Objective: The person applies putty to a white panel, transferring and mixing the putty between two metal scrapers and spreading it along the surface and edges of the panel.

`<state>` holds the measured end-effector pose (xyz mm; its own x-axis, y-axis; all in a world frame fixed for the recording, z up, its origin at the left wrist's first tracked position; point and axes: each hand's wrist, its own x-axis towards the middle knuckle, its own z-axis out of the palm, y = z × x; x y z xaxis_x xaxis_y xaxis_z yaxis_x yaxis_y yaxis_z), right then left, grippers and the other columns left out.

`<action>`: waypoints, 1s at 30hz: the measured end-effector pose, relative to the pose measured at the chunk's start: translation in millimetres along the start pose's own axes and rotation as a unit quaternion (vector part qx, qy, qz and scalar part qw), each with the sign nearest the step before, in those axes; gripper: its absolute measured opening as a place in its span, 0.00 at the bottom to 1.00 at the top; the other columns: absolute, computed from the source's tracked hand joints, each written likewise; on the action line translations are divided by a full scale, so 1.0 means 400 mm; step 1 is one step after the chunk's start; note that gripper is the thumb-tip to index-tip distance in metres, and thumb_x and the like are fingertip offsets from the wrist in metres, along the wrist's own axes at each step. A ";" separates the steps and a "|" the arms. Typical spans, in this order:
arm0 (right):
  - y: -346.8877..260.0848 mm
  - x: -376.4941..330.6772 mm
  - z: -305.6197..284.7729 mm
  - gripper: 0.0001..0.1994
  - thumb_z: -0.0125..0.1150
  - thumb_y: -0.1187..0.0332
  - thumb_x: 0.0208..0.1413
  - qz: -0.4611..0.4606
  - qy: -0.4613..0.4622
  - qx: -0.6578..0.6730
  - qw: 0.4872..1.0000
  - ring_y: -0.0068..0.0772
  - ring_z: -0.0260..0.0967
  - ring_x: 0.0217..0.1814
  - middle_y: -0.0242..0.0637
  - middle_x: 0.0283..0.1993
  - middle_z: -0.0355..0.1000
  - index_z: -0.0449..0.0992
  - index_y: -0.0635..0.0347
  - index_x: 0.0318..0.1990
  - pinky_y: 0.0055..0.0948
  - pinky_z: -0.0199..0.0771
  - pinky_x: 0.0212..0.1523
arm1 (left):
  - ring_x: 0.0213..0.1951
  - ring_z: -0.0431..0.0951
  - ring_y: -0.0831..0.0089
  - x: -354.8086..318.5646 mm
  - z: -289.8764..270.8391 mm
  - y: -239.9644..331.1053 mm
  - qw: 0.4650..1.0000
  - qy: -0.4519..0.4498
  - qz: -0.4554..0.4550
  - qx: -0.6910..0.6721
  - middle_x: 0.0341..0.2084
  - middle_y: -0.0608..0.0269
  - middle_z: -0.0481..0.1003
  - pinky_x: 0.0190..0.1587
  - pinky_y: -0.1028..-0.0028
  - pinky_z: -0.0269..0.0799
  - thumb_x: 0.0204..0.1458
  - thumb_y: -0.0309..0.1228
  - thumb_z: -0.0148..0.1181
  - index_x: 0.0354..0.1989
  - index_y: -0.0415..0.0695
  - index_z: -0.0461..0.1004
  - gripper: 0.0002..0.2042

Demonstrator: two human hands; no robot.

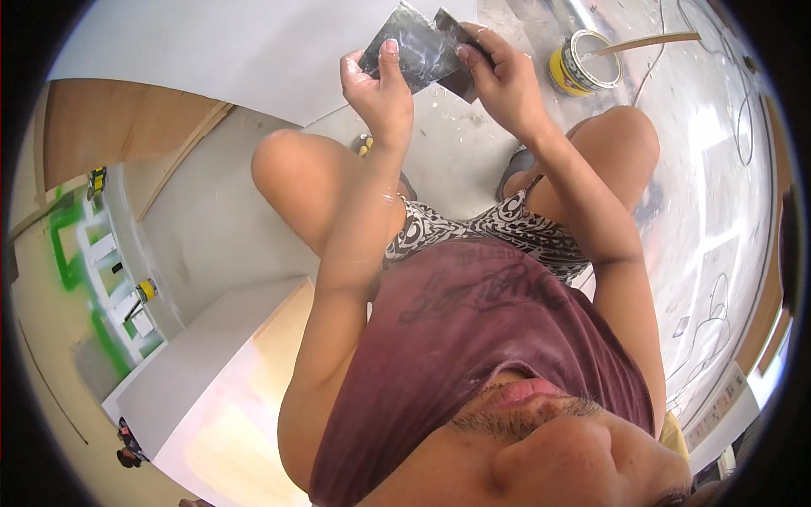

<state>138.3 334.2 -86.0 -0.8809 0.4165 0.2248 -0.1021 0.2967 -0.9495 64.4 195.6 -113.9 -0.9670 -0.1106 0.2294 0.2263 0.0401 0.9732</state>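
Above the knees, left hand (382,89) pinched a wide metal scraper blade (410,49), thumb on its face; right hand (500,80) gripped a second dark blade (456,52) against it. Beyond, right: open yellow-labelled tin (583,63) on the floor (456,144).
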 end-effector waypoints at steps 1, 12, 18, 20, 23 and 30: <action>-0.015 -0.005 -0.003 0.14 0.57 0.70 0.61 -0.009 -0.026 -0.037 0.999 0.37 0.77 0.29 0.48 0.28 0.76 0.74 0.63 0.52 0.32 0.74 0.32 | 0.30 0.66 0.79 0.000 -0.006 0.020 1.000 -0.017 -0.011 -0.013 0.27 0.63 0.70 0.34 0.76 0.66 0.56 0.35 0.66 0.38 0.33 0.66 0.18; 0.038 0.098 -0.102 0.13 0.63 0.60 0.60 0.107 0.030 0.127 0.986 0.21 0.73 0.29 0.33 0.28 0.77 0.79 0.64 0.40 0.24 0.74 0.30 | 0.26 0.72 0.76 0.043 -0.049 0.046 0.954 -0.012 -0.178 -0.241 0.28 0.64 0.73 0.22 0.76 0.65 0.56 0.39 0.65 0.41 0.39 0.67 0.17; 0.060 0.018 0.020 0.11 0.62 0.62 0.61 0.216 -0.092 0.466 0.853 0.21 0.72 0.43 0.29 0.41 0.74 0.71 0.55 0.45 0.25 0.75 0.39 | 0.27 0.75 0.73 -0.025 -0.009 0.014 0.904 -0.122 -0.276 -0.303 0.33 0.59 0.74 0.23 0.74 0.71 0.50 0.37 0.72 0.43 0.38 0.65 0.23; 0.047 -0.013 0.049 0.12 0.62 0.61 0.60 0.237 -0.101 0.547 0.797 0.22 0.72 0.42 0.30 0.42 0.74 0.72 0.52 0.47 0.23 0.74 0.37 | 0.31 0.76 0.73 -0.036 0.004 0.003 0.890 -0.088 -0.292 -0.338 0.34 0.58 0.74 0.28 0.73 0.75 0.50 0.35 0.72 0.43 0.37 0.65 0.22; 0.042 -0.020 0.050 0.18 0.59 0.57 0.61 0.097 -0.124 0.291 0.944 0.28 0.73 0.46 0.33 0.47 0.75 0.71 0.54 0.55 0.31 0.75 0.44 | 0.23 0.72 0.76 -0.031 0.009 0.012 0.936 -0.026 -0.218 -0.275 0.28 0.60 0.73 0.18 0.76 0.62 0.50 0.39 0.71 0.41 0.37 0.63 0.24; -0.018 0.006 0.012 0.39 0.43 0.39 0.64 0.126 -0.195 0.577 0.783 0.42 0.66 0.63 0.42 0.69 0.59 0.45 0.51 0.74 0.46 0.73 0.59 | 0.22 0.72 0.76 0.001 -0.008 0.019 0.956 0.020 -0.178 -0.233 0.28 0.58 0.73 0.15 0.76 0.61 0.50 0.36 0.72 0.41 0.36 0.62 0.23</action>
<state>134.5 329.0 -79.5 -0.9915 -0.0236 0.1281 -0.0540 -0.8208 -0.5687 65.9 192.7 -106.6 -0.9893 -0.0735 -0.1258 -0.0793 -0.4520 0.8885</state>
